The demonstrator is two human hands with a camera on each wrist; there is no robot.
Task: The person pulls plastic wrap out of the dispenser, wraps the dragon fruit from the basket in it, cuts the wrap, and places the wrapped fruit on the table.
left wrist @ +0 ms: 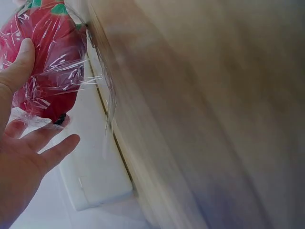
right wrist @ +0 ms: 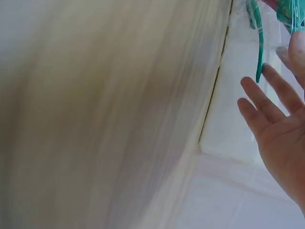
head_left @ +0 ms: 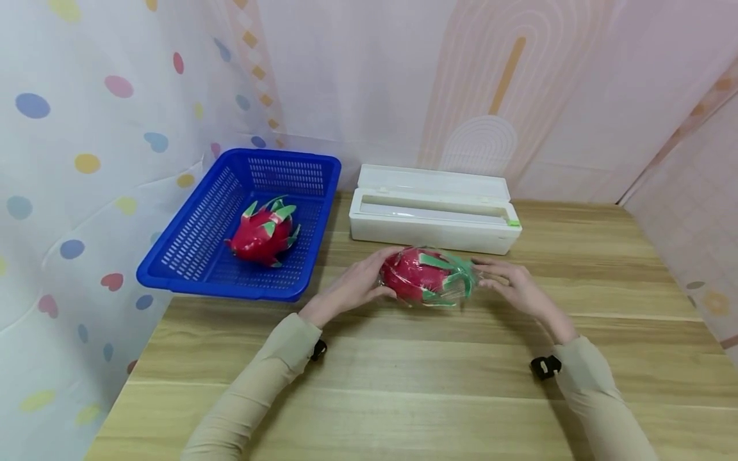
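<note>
A red dragon fruit (head_left: 416,274) with green scales, wrapped in clear cling film, is held above the table between the two hands. My left hand (head_left: 360,282) grips its red end; in the left wrist view the thumb presses on the film and some fingers spread below. At the green, leafy end is my right hand (head_left: 514,285). In the right wrist view its thumb and forefinger come together at the wrapped green tips (right wrist: 291,16), while the other fingers (right wrist: 267,102) stand spread. Loose film (left wrist: 108,95) trails from the fruit.
A blue plastic basket (head_left: 230,289) at the left holds another dragon fruit (head_left: 261,235). Behind the hands stands a long white cling film box (head_left: 432,232) with its lid raised. All stand on a wooden table (head_left: 415,397); patterned curtains hang behind and at the sides.
</note>
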